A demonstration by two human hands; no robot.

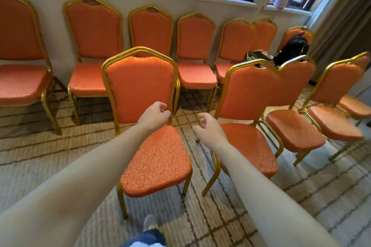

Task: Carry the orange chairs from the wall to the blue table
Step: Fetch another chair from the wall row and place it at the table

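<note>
An orange chair (140, 94) with a gold frame stands right in front of me, its seat toward me. My left hand (154, 115) hovers over the seat near the lower right of its backrest, fingers loosely curled, holding nothing. My right hand (208, 128) floats in the gap between this chair and a second orange chair (249, 96) to the right, fingers relaxed and empty. Several more orange chairs (94, 32) line the wall behind. The blue table is not in view.
Two more orange chairs (295, 86) stand in the near row at right. A black bag (293, 48) and a patterned bag (258, 55) lie on wall chairs at the right. Windows and a curtain (345, 22) fill the far right. Patterned carpet (60, 156) covers the floor.
</note>
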